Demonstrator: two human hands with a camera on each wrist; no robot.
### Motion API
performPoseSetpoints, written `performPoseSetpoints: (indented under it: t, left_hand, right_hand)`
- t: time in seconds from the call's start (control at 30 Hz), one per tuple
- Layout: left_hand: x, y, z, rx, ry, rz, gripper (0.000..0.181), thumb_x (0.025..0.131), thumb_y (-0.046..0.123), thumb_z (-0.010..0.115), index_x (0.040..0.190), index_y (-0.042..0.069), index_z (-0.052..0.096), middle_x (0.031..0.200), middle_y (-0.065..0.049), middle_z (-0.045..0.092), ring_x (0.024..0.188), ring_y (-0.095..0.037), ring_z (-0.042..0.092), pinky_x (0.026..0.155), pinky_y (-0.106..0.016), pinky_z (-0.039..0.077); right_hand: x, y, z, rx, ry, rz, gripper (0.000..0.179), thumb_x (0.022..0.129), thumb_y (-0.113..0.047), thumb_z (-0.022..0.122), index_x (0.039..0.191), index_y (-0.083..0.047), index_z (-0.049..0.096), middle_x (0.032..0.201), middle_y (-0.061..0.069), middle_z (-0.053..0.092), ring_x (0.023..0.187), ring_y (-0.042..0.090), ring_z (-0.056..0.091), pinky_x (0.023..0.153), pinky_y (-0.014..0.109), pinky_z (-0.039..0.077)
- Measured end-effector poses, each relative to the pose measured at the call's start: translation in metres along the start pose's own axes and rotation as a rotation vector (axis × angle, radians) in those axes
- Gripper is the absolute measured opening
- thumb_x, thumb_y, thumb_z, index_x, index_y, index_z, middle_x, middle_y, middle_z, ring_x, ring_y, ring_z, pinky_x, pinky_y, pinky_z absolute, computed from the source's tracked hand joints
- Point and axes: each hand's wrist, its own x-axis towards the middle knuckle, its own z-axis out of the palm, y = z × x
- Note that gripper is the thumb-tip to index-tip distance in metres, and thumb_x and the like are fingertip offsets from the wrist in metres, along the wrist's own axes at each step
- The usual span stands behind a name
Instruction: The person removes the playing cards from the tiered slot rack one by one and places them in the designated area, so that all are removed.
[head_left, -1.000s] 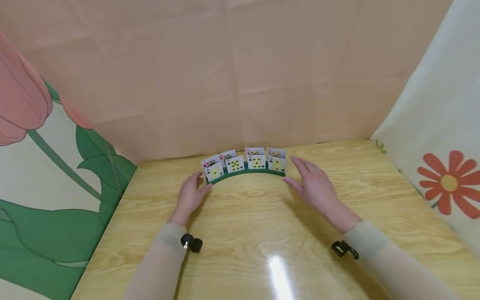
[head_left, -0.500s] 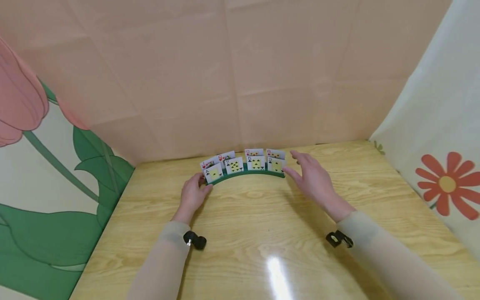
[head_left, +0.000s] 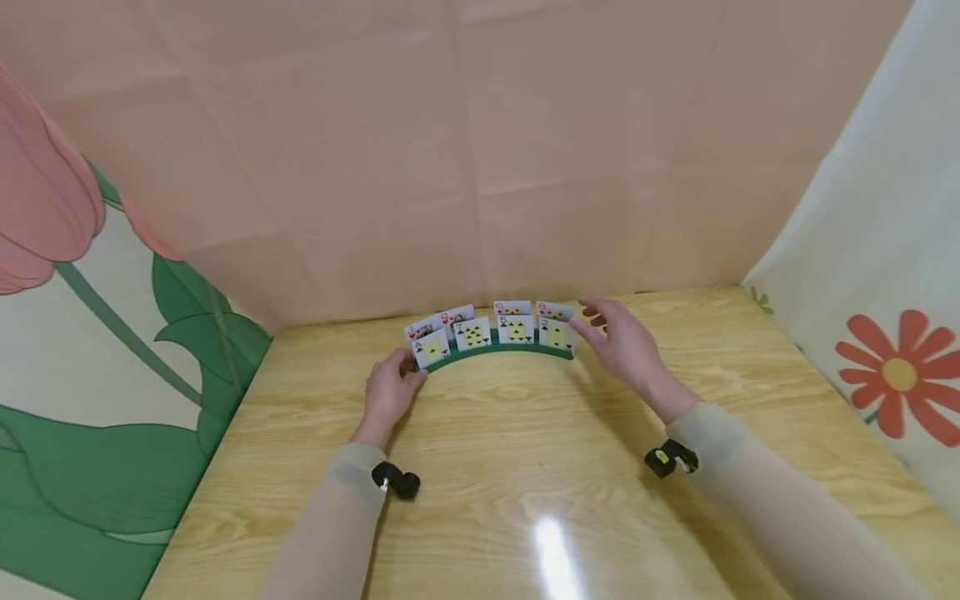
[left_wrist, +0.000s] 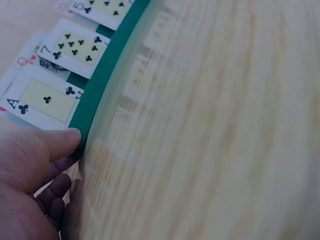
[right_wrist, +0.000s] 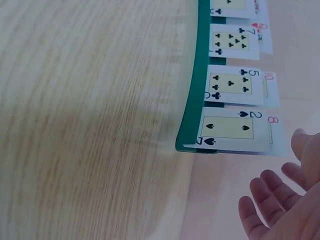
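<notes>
A curved green card holder (head_left: pixel 491 351) stands on the table with playing cards upright in two rows. Its front row shows an ace of clubs (left_wrist: pixel 47 99), a seven of clubs (right_wrist: pixel 232 41), a five of clubs (right_wrist: pixel 234 84) and a two of spades (right_wrist: pixel 227 128). Behind them rise red-suited cards, among them an eight (right_wrist: pixel 273 129) and a ten (head_left: pixel 512 307), partly covered. My left hand (head_left: pixel 389 387) pinches the holder's left end, thumb on the front. Beside the right end my right hand (head_left: pixel 626 346) hovers with spread fingers, thumb near the two of spades, holding nothing.
The wooden table (head_left: pixel 495 467) runs back to a pink cloth (head_left: pixel 450 167) just behind the holder. A tulip-printed cloth (head_left: pixel 112 350) borders the left side, a white flower-printed cloth (head_left: pixel 862 250) the right.
My left hand has closed in on the holder's left end and now grips it. My right hand has shifted slightly left, its thumb higher beside the two of spades.
</notes>
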Motion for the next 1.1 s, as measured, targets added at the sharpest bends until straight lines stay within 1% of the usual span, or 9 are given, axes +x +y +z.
performPoseSetpoints:
  t: [0.1, 0.23, 0.43, 0.53, 0.6, 0.73, 0.97, 1.1]
  left_hand:
    - [0.001, -0.002, 0.002, -0.019, 0.013, -0.01, 0.031, 0.105, 0.021, 0.079, 0.132, 0.007, 0.072, 0.122, -0.013, 0.074, 0.113, -0.035, 0.059, 0.103, -0.053, 0.046]
    - [0.002, -0.003, 0.008, -0.031, 0.039, -0.013, 0.032, 0.104, 0.022, 0.08, 0.132, 0.008, 0.073, 0.123, -0.012, 0.076, 0.114, -0.035, 0.061, 0.107, -0.055, 0.043]
    - [0.004, 0.001, 0.018, 0.005, 0.09, -0.005, 0.031, 0.103, 0.024, 0.082, 0.129, 0.009, 0.075, 0.121, -0.01, 0.079, 0.113, -0.037, 0.066, 0.11, -0.061, 0.037]
    - [0.006, 0.005, 0.023, 0.015, 0.116, -0.013, 0.031, 0.102, 0.025, 0.083, 0.129, 0.01, 0.076, 0.122, -0.008, 0.08, 0.116, -0.037, 0.068, 0.111, -0.063, 0.035]
    - [0.008, 0.008, 0.026, 0.011, 0.122, -0.02, 0.032, 0.102, 0.025, 0.083, 0.13, 0.011, 0.076, 0.123, -0.007, 0.08, 0.12, -0.038, 0.068, 0.111, -0.063, 0.033]
    - [0.009, 0.007, 0.028, -0.007, 0.125, -0.025, 0.033, 0.102, 0.025, 0.083, 0.132, 0.012, 0.076, 0.125, -0.007, 0.081, 0.123, -0.037, 0.067, 0.111, -0.062, 0.032]
    - [0.007, 0.002, 0.027, -0.04, 0.144, -0.011, 0.032, 0.103, 0.022, 0.082, 0.133, 0.012, 0.077, 0.125, -0.008, 0.08, 0.123, -0.036, 0.067, 0.114, -0.06, 0.03]
    - [0.007, 0.001, 0.028, -0.041, 0.137, 0.006, 0.032, 0.103, 0.022, 0.082, 0.133, 0.012, 0.077, 0.125, -0.008, 0.08, 0.122, -0.036, 0.068, 0.113, -0.061, 0.03]
  right_hand:
    - [0.004, 0.001, 0.001, 0.016, -0.002, 0.01, 0.058, 0.116, -0.042, 0.058, 0.159, -0.004, 0.053, 0.144, 0.023, 0.062, 0.129, 0.045, 0.061, 0.108, 0.066, 0.048]
    - [0.011, 0.006, 0.003, 0.037, 0.003, 0.015, 0.053, 0.116, -0.039, 0.059, 0.157, -0.005, 0.056, 0.14, 0.022, 0.065, 0.127, 0.043, 0.063, 0.107, 0.064, 0.05]
    - [0.016, 0.011, 0.001, 0.041, 0.016, 0.012, 0.05, 0.116, -0.035, 0.06, 0.155, -0.004, 0.058, 0.135, 0.02, 0.067, 0.122, 0.041, 0.065, 0.102, 0.061, 0.052]
    - [0.017, 0.013, -0.003, 0.039, 0.017, 0.011, 0.05, 0.116, -0.035, 0.059, 0.156, -0.005, 0.058, 0.135, 0.02, 0.067, 0.12, 0.04, 0.065, 0.099, 0.06, 0.053]
    - [0.018, 0.014, -0.005, 0.037, 0.024, 0.011, 0.049, 0.116, -0.035, 0.059, 0.155, -0.005, 0.059, 0.134, 0.02, 0.068, 0.119, 0.04, 0.066, 0.097, 0.06, 0.054]
    - [0.02, 0.014, -0.004, 0.035, 0.031, 0.017, 0.047, 0.116, -0.033, 0.06, 0.154, -0.005, 0.06, 0.132, 0.02, 0.069, 0.117, 0.039, 0.066, 0.096, 0.059, 0.054]
    - [0.022, 0.016, 0.0, 0.046, 0.021, 0.023, 0.046, 0.115, -0.033, 0.063, 0.152, -0.006, 0.062, 0.13, 0.019, 0.07, 0.117, 0.039, 0.067, 0.097, 0.059, 0.055]
    - [0.021, 0.019, 0.001, 0.029, 0.032, 0.034, 0.045, 0.115, -0.034, 0.063, 0.15, -0.007, 0.064, 0.127, 0.018, 0.07, 0.112, 0.037, 0.066, 0.093, 0.056, 0.055]
